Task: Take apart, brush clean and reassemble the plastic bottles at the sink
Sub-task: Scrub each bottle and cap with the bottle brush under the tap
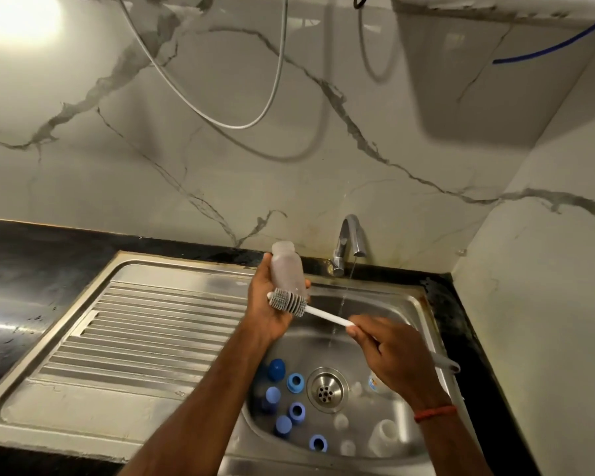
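1. The left hand [267,305] is held over the far left part of the sink [406,309]. Its fingers and thumb are curled round a cloudy plastic bottle [287,267], which stands nearly upright, its upper end tipped a little towards the wall [186,159].
2. The right hand [394,359] grips the white handle of a brush [288,303] with fingers closed tight round it. The handle's far end sticks out past the hand on the right.
3. The grey bristled head lies crosswise against the bottle's lower end, over the left palm — outside the bottle, not in it.
4. A chrome tap [349,240] stands behind the basin, and a thin stream of water [343,297] falls from it just right of the bottle.
5. On the basin floor, left of the drain [327,389], lie loose blue parts — a dark blue cap [276,369], lighter blue caps [272,396] and blue rings [295,383]. To the right and in front of the drain sit pale pieces [385,438]; what each one is I cannot tell.
6. A ridged steel drainboard [145,331] joins the basin on the left, set into a dark desk [31,269].
7. A red thread [435,413] circles the right wrist, and a white hose [217,106] hangs in a loop before the marbled wall.
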A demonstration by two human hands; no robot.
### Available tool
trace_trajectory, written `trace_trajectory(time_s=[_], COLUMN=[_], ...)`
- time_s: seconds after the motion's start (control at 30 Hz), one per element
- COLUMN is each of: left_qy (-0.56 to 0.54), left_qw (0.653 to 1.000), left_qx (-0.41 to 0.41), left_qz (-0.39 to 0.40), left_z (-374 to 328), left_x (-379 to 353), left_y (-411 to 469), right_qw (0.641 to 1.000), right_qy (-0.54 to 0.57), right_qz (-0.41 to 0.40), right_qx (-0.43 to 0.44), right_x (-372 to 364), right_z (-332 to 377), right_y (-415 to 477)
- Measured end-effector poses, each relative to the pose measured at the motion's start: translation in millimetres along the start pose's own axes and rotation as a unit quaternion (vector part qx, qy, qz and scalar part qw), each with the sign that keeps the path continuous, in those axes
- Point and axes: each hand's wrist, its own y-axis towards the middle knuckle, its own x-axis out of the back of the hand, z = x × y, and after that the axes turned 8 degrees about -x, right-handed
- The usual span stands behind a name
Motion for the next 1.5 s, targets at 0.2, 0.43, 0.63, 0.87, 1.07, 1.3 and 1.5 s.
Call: trace_trajectory(time_s=[0.2, 0.43, 0.63, 0.87, 1.07, 1.3, 1.5], left_qy=[0.000, 0.080, 0.054, 0.071, 0.134, 0.074, 0.052], left_qw=[1.000, 0.993, 0.994, 0.994, 0.987, 0.995, 0.993], left_qx=[-0.010, -0.001, -0.001, 0.017, -0.014, -0.012, 0.030], left_qz=[0.019, 0.091, 0.093, 0.080, 0.087, 0.065, 0.106], left_z=[-7, 0, -5, -2, -1, -9, 3], left_x=[4, 5, 2, 4, 1, 5, 0], left_y=[2, -3, -1, 3, -1, 0, -9], right_qw=[1.000, 0.998, 0.998, 1.000, 0.989, 0.997, 0.994], right_qy=[0.026, 0.005, 0.038, -0.001, -0.024, 0.039, 0.010], right_qz=[0.004, -0.054, -0.010, 0.001, -0.104, 0.061, -0.070], right_qx=[0.006, -0.029, -0.041, -0.024, -0.099, -0.008, -0.080], right_x=[-6, 3, 2, 1, 11, 8, 14], right_z=[8, 23, 25, 8, 29, 0, 18], right_y=[7, 19, 22, 15, 35, 9, 27])
